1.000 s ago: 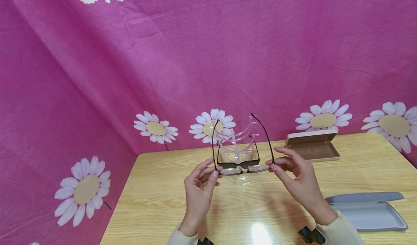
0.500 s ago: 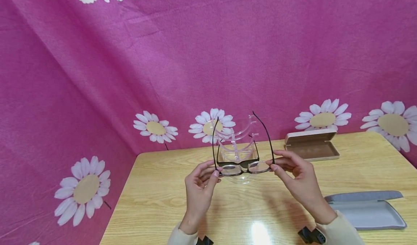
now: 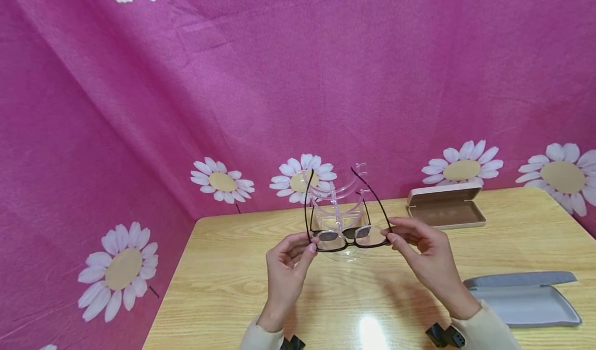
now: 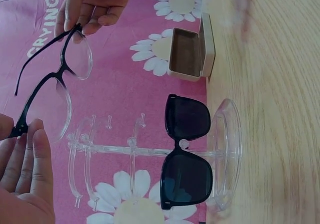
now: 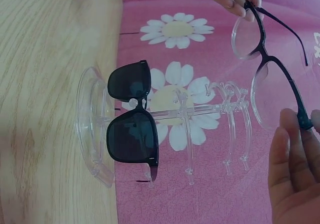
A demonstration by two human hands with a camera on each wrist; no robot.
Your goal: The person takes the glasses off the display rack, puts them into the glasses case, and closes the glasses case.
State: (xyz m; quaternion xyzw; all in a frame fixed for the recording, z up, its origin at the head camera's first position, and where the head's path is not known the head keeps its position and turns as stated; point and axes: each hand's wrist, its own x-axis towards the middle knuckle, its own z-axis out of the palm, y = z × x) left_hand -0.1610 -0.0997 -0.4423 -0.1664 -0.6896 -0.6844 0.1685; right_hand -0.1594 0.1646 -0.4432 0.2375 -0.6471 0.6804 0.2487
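Observation:
A pair of clear-lensed eyeglasses [image 3: 350,244] with a black upper frame is held in front of a clear display stand [image 4: 150,150], temples spread and pointing toward the stand. My left hand [image 3: 286,275] pinches the hinge corner on its side between thumb and fingers. At the opposite corner, the right hand [image 3: 426,257] pinches the frame the same way. Both wrist views show the eyeglasses up near the stand's top end. Black sunglasses [image 4: 186,151] with dark lenses rest on the stand's lowest tier, and bare tiers show above them.
An open case [image 3: 447,208] with a brown inside stands at the table's back right. Nearer on the right lies an open grey-blue case [image 3: 526,301]. A pink cloth [image 3: 326,81] with daisies hangs behind and to the left of the wooden table [image 3: 223,288].
The eyeglasses have tilted, so the lenses face the head camera more and the black rim sits lowest. Their right temple tip has swung inward. Both hands keep their grip nearly in place.

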